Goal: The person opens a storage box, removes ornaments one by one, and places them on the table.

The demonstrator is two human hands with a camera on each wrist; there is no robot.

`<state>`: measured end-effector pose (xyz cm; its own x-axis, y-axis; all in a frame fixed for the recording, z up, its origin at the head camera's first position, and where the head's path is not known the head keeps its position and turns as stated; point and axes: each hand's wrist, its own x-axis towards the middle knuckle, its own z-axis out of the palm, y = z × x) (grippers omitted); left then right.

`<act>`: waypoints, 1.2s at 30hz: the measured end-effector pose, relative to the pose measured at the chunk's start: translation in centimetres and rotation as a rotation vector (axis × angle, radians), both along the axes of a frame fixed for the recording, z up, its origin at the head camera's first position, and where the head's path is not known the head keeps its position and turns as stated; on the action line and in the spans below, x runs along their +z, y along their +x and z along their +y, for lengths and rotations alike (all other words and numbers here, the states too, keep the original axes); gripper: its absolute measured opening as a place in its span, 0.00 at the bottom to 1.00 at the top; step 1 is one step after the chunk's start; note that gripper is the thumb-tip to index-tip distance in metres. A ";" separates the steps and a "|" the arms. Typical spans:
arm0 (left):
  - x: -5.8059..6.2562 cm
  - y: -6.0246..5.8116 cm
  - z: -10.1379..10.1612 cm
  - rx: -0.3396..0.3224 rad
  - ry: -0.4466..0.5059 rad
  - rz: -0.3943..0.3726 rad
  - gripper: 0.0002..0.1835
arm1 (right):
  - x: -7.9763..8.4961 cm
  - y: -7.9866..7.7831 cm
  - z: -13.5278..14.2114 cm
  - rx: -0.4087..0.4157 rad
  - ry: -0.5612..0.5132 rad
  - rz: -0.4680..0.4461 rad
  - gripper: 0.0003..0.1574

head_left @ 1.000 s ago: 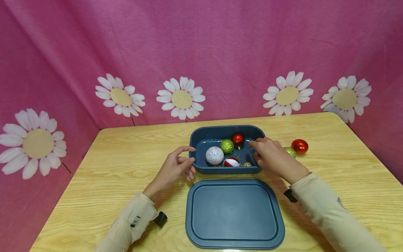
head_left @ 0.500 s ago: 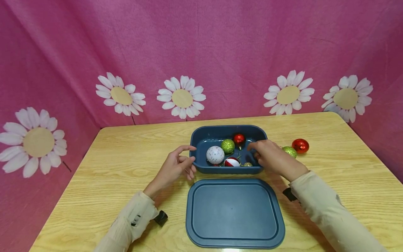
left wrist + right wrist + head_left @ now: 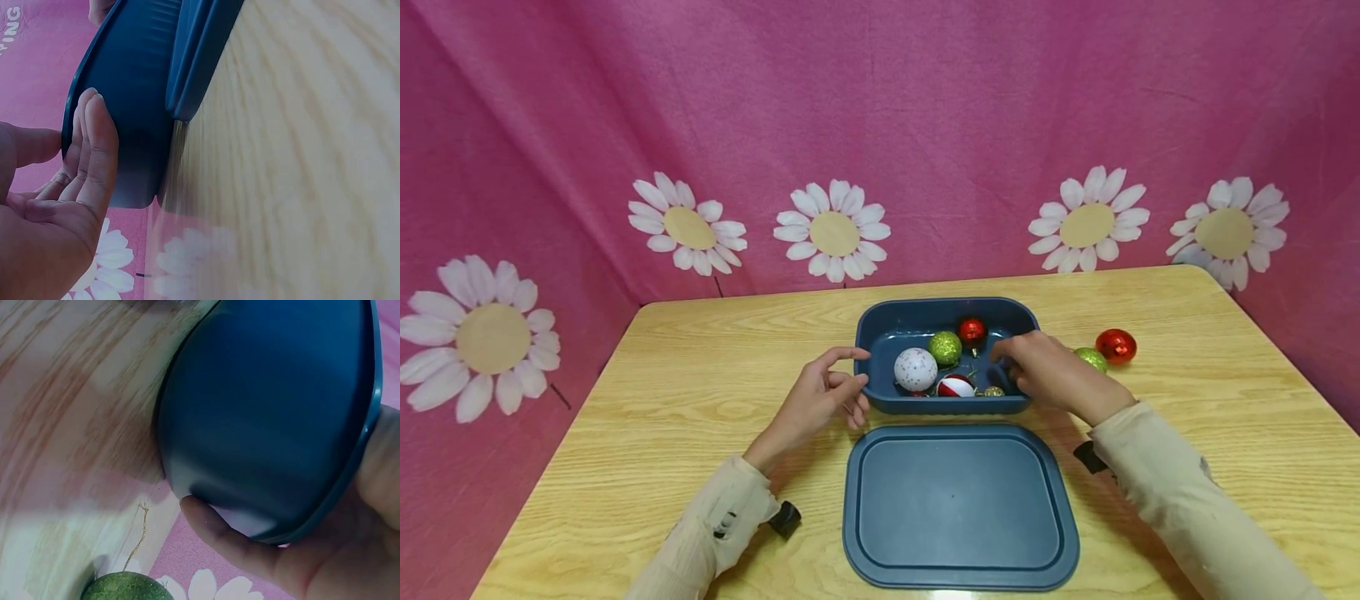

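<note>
A dark blue plastic storage box [image 3: 951, 406] stands open on the table, holding several Christmas baubles. Inside are a speckled white bauble [image 3: 916, 369], a glittery green bauble [image 3: 945, 347], a shiny red bauble [image 3: 972, 331], a red-and-white bauble [image 3: 956, 386] and a small gold one [image 3: 993, 392]. My left hand [image 3: 820, 400] grips the box's left end; in the left wrist view several fingers lie along the outer wall, another digit at the rim. My right hand [image 3: 1060, 377] grips the right end, fingers reaching over the rim, one digit against the outside wall in the right wrist view.
The matching blue lid [image 3: 953, 500] lies flat on the wooden table [image 3: 662, 400] in front of the box. Right of the box, behind my right hand, are another green bauble [image 3: 1092, 359] and a red bauble [image 3: 1116, 346]. A pink flowered cloth [image 3: 925, 125] hangs behind the table.
The box, with the baubles inside, has shifted slightly to the right between my two hands. The lid has stayed in place.
</note>
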<state>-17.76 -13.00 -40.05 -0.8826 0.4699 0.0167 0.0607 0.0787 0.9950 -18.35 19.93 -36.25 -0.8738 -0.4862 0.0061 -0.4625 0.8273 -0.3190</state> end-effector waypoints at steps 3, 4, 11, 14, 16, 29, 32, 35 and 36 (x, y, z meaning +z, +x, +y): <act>0.0 0.0 0.0 -0.001 -0.001 0.002 0.22 | 0.0 0.0 0.0 -0.006 0.000 -0.020 0.16; 0.0 0.1 0.0 0.000 -0.004 0.003 0.22 | 0.0 0.0 0.0 -0.007 -0.001 -0.026 0.16; 0.0 0.1 0.0 0.000 -0.009 0.008 0.22 | -0.2 -0.1 0.1 -0.023 -0.007 0.032 0.16; -0.1 0.0 0.0 0.001 -0.008 0.009 0.22 | -0.2 -0.1 0.1 -0.040 -0.009 0.094 0.16; -0.1 0.0 0.0 0.000 -0.010 0.012 0.22 | -0.1 0.0 0.1 -0.042 -0.017 0.117 0.16; -0.2 0.1 -0.1 0.013 -0.019 0.004 0.22 | 0.8 0.1 0.2 0.004 -0.086 0.253 0.09; -0.2 0.1 -0.1 0.015 -0.018 -0.004 0.22 | 1.0 0.3 0.2 -0.010 -0.095 0.262 0.10; -0.1 0.0 -0.1 0.010 -0.020 -0.004 0.21 | 1.4 0.5 0.2 -0.029 -0.096 0.254 0.10; -0.1 0.0 -0.1 0.008 -0.020 -0.002 0.21 | 1.6 0.7 0.2 -0.035 -0.096 0.254 0.10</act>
<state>-17.71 -13.06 -40.18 -0.8863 0.4631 0.0051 0.0576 0.0995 0.9934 -17.69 20.08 -34.66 -0.8546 -0.4427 0.2714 -0.5096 0.8156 -0.2742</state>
